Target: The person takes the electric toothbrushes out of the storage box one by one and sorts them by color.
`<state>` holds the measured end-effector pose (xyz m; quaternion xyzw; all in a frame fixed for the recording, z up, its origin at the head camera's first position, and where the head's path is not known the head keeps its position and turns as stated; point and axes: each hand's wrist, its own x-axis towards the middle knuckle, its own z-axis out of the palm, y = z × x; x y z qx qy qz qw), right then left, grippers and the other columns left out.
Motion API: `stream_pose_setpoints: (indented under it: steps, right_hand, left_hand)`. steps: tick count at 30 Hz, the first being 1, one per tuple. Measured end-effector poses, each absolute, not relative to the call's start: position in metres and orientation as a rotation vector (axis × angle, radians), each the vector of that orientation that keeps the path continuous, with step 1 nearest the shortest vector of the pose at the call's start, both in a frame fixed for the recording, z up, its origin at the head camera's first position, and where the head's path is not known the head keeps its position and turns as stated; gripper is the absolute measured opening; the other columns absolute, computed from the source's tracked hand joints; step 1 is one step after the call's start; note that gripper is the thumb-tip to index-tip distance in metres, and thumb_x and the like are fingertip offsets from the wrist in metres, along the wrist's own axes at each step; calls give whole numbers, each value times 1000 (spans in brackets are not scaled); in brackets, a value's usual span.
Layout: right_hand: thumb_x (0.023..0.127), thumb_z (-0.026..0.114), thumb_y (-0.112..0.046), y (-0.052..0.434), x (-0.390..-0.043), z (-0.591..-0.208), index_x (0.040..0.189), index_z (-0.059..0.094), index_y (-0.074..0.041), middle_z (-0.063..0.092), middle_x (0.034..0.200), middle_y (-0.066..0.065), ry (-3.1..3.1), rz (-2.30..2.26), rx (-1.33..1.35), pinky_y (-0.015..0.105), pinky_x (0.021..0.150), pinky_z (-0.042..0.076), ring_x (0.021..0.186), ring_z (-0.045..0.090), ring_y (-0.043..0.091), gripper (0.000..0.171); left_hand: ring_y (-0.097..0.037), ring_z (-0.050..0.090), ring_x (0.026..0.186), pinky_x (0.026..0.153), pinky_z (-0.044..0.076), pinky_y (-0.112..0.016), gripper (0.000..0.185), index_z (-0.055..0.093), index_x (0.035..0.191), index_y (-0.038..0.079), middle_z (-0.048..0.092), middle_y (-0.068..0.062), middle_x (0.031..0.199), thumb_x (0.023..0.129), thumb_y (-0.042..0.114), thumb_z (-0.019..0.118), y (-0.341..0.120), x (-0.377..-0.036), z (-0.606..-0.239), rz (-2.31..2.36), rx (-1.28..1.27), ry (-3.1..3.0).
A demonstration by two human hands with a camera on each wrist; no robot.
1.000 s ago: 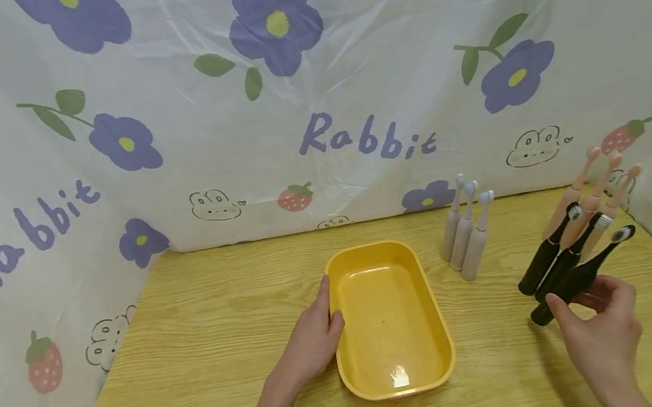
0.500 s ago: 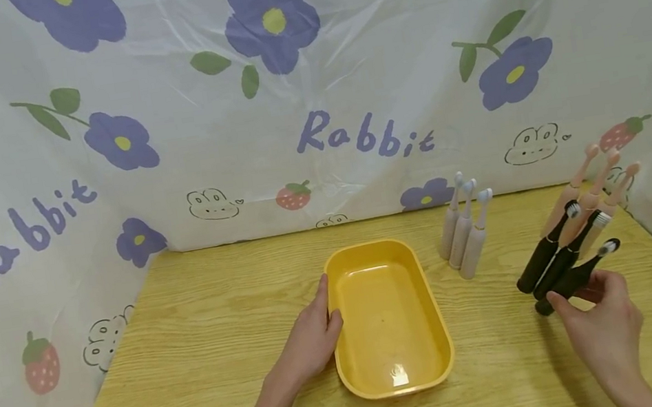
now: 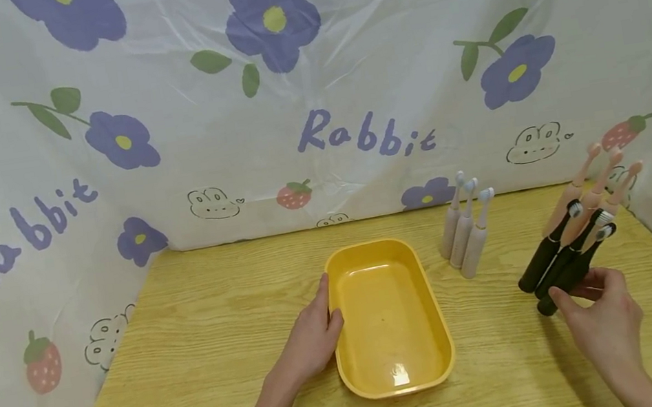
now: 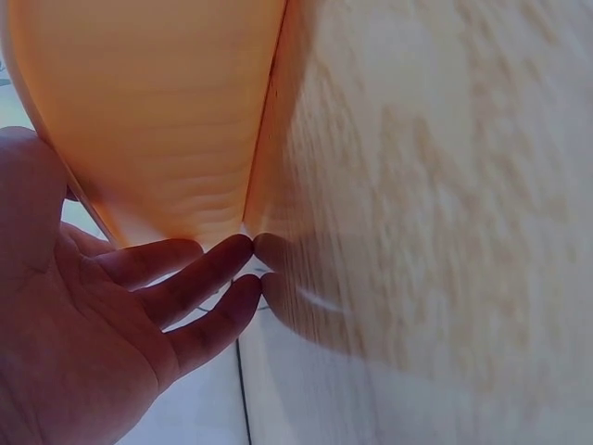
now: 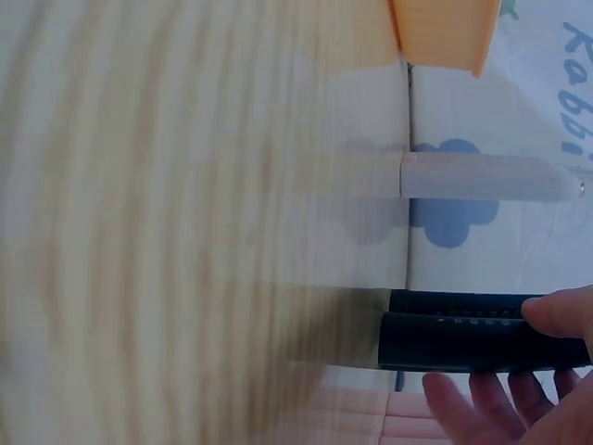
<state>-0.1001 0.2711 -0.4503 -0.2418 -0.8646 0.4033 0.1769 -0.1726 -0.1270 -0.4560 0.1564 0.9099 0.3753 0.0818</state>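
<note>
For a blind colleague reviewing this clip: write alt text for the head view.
A right hand grips a black electric toothbrush standing among others on a wooden table. The left hand rests against a yellow oblong plastic tray.

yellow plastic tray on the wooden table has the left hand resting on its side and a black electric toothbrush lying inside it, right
Not quite. The yellow plastic tray holds nothing, as the head view shows. The black electric toothbrush stands beside two others, gripped by the right hand. The left hand does rest on the tray's side, on the wooden table.
</note>
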Motion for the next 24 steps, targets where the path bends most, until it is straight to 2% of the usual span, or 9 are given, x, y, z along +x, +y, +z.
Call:
stream_pose_setpoints:
  steps: [3,5,7,9,12,15,18,21,24]
  right_hand:
    - [93,74,-15,273,-101,-449,129,45,10,57,118,28,-2479,1148,-688,61,104,28,78,58,5,52]
    - [94,73,-16,274,-101,-448,129,44,11,56,119,28,-2500,1149,-686,59,101,31,74,52,-6,52]
    - [94,73,-17,274,-100,-448,131,44,10,56,119,27,-2524,1138,-689,45,95,40,72,37,-20,53]
    - [95,72,-18,275,-99,-448,133,43,9,56,120,26,-2544,1139,-695,29,82,46,73,38,-20,55]
    - [95,72,-19,275,-98,-446,138,41,8,54,125,25,-2559,1174,-709,15,60,44,74,40,-19,60]
    - [95,72,-19,273,-95,-444,145,37,5,50,131,23,-2532,1232,-751,10,59,45,78,43,-15,65]
    - [96,70,-19,270,-91,-440,150,31,1,47,133,17,-2463,1255,-818,6,62,42,83,45,-7,70]
    - [97,67,-17,264,-85,-436,154,25,-6,46,127,3,-2342,1280,-860,5,67,39,87,47,-3,72]
    - [97,64,-13,252,-78,-428,154,25,-15,43,119,-14,-2199,1310,-843,6,75,40,91,49,-6,70]
  left_hand:
    - [-11,46,53,65,47,-31,68,8,164,-1,51,0,71,109,16,44,-127,-173,-456,1120,467,2721]
    - [-11,46,52,64,47,-31,68,8,164,0,51,0,70,109,16,44,-128,-173,-456,1123,465,2721]
    - [-11,47,54,68,48,-31,68,8,164,0,51,0,72,109,16,44,-128,-173,-457,1122,465,2726]
    - [-11,48,55,71,48,-32,68,9,164,-1,52,0,75,109,16,44,-128,-173,-457,1125,467,2730]
    - [-11,46,54,69,48,-32,68,9,163,-2,51,0,74,109,16,45,-129,-173,-457,1125,468,2734]
    - [-11,45,53,67,47,-31,68,9,163,-3,51,0,72,109,16,45,-129,-172,-458,1122,472,2733]
    - [-11,46,54,72,48,-33,68,9,163,-3,52,0,74,109,16,45,-129,-172,-458,1124,474,2728]
    - [-10,48,56,81,49,-36,68,9,163,-2,53,1,80,109,16,45,-128,-173,-457,1129,475,2724]
    - [-11,47,56,86,48,-39,68,9,163,-2,54,-1,84,109,16,45,-128,-174,-456,1127,477,2723]
